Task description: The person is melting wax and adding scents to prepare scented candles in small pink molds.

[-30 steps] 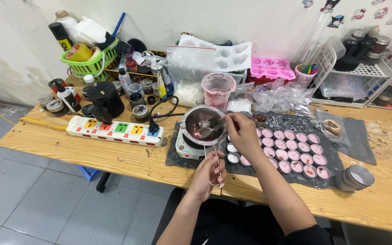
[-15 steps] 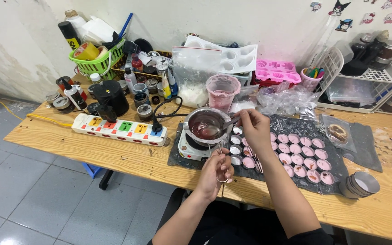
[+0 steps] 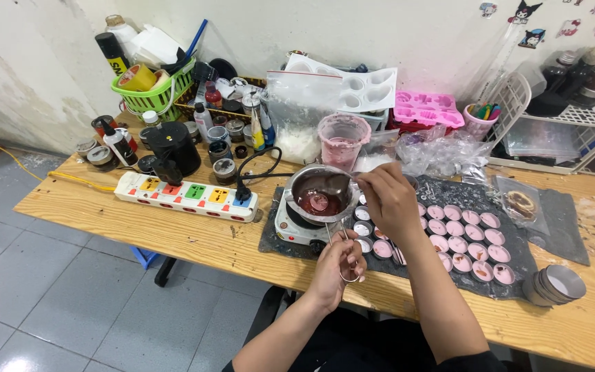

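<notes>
A small metal pot [image 3: 309,180] of dark red liquid sits on a white hot plate [image 3: 290,227] on a grey mat [image 3: 559,224]. My left hand [image 3: 339,265] grips the pot's wire handle [image 3: 337,235] at the table's front edge. My right hand [image 3: 389,198] holds a thin stirring tool [image 3: 353,178] whose tip reaches into the pot. Several small round tins [image 3: 464,242] filled with pink wax lie in rows on the mat, right of the pot.
A white power strip [image 3: 186,195] lies left of the hot plate, its black cord plugged in. Bottles, jars and a green basket [image 3: 151,93] crowd the back left. A pink cup [image 3: 342,140], plastic bags, pink moulds [image 3: 428,110], a white rack [image 3: 562,127] and stacked empty tins [image 3: 556,284] are around.
My right hand has lifted from over the pink tins to the pot's rim with the stirring tool. The left hand keeps its hold on the handle. The view has shifted slightly.
</notes>
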